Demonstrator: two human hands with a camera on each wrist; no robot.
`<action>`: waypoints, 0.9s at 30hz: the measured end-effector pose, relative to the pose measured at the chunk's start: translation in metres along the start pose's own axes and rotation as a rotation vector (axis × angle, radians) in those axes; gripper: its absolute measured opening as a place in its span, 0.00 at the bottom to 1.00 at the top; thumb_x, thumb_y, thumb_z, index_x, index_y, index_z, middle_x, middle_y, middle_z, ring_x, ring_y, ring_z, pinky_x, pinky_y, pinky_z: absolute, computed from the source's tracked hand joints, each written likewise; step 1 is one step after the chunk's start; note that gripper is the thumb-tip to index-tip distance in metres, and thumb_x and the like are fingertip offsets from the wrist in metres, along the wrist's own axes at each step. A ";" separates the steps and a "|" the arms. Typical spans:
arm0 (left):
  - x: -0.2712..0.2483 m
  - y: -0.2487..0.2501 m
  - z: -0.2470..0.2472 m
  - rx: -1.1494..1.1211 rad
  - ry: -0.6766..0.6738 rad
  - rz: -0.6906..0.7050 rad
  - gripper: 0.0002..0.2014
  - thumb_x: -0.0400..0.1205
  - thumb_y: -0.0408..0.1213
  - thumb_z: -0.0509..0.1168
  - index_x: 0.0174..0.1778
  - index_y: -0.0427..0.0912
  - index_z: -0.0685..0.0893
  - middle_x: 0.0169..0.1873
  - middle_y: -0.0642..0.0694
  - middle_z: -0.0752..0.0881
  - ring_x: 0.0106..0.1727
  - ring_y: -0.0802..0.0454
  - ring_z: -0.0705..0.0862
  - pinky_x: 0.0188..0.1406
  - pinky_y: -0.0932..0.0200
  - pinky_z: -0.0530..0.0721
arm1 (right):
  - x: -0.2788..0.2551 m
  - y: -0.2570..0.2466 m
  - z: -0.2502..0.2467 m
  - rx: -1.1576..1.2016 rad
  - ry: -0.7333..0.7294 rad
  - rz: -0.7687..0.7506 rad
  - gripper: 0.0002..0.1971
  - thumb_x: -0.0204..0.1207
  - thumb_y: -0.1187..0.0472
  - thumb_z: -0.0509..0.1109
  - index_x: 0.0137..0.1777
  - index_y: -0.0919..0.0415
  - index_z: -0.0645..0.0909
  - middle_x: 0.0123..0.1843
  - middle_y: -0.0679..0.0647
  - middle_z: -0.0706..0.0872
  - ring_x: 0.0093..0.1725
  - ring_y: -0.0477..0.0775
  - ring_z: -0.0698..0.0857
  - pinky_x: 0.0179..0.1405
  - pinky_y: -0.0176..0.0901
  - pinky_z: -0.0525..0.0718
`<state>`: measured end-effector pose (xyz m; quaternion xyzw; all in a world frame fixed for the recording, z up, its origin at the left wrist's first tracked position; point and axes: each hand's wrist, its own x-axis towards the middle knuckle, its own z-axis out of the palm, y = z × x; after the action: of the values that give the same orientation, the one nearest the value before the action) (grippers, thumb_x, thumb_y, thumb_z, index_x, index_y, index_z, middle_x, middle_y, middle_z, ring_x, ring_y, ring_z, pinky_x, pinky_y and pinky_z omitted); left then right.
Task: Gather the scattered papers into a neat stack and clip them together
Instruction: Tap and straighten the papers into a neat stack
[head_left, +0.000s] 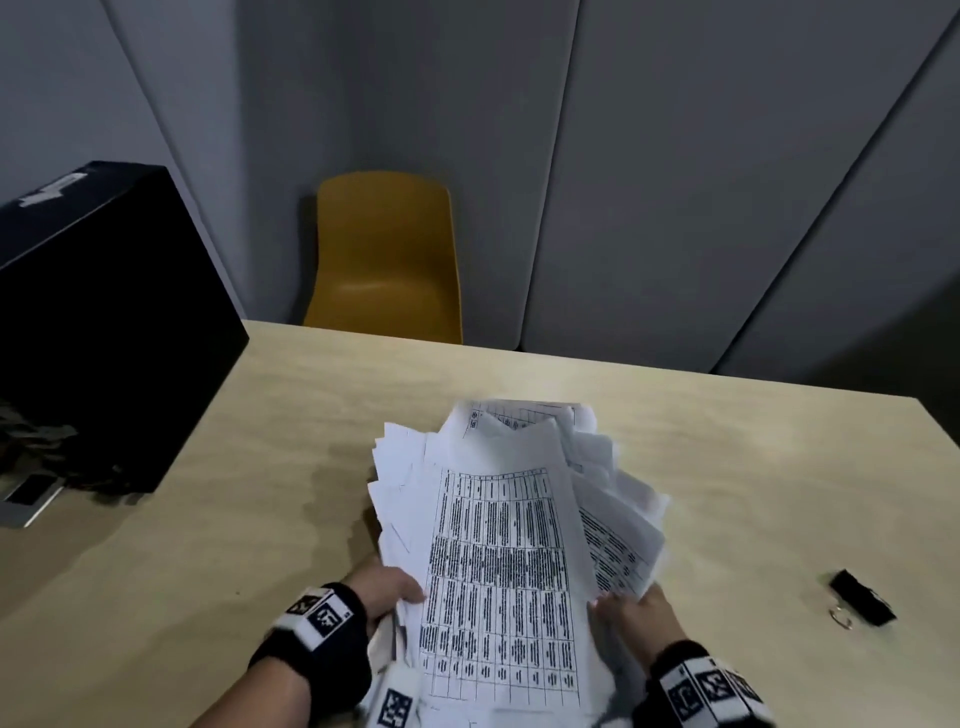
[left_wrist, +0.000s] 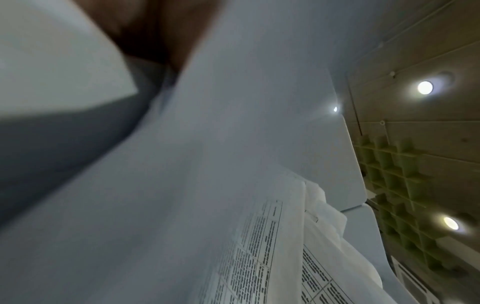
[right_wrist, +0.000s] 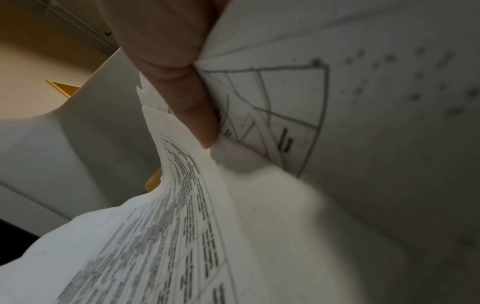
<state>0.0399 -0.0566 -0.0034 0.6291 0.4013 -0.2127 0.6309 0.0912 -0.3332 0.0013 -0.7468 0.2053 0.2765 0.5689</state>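
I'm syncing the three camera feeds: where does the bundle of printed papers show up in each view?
Head: the papers sit at lower centre, fanned untidily, gripped by the left hand and right hand.
Left wrist: they fill most of the frame, printed tables at bottom right.
Right wrist: they spread from centre to bottom and right, pinched under the thumb.
Shared landmark: the printed table grid.

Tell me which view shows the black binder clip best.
The head view. The black binder clip with its silver wire loop lies in plain sight on the light wooden table, to the right of the fanned white printed papers and away from both hands. Neither wrist view shows the clip; sheets fill both.
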 end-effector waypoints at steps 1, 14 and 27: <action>-0.003 0.000 -0.001 -0.012 0.001 0.008 0.09 0.67 0.18 0.70 0.43 0.24 0.85 0.40 0.31 0.89 0.45 0.34 0.87 0.55 0.39 0.84 | 0.001 -0.001 -0.001 0.033 -0.017 0.005 0.18 0.68 0.73 0.70 0.57 0.77 0.72 0.42 0.65 0.83 0.36 0.58 0.81 0.29 0.40 0.82; -0.032 0.002 -0.004 -0.021 0.024 0.154 0.20 0.77 0.19 0.64 0.66 0.25 0.74 0.59 0.36 0.82 0.56 0.45 0.79 0.63 0.54 0.73 | -0.011 0.001 0.015 0.108 -0.208 0.009 0.28 0.61 0.72 0.79 0.60 0.74 0.73 0.47 0.67 0.87 0.45 0.66 0.85 0.45 0.53 0.86; -0.073 0.088 -0.019 -0.217 0.205 0.865 0.08 0.72 0.27 0.73 0.33 0.42 0.84 0.23 0.56 0.89 0.31 0.58 0.86 0.31 0.72 0.83 | -0.020 -0.094 -0.024 0.595 -0.346 -0.648 0.29 0.50 0.59 0.85 0.56 0.55 0.85 0.52 0.55 0.91 0.52 0.56 0.89 0.51 0.53 0.87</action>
<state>0.0603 -0.0449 0.1106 0.6868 0.1820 0.1771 0.6810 0.1392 -0.3309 0.0881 -0.5200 -0.0659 0.1345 0.8409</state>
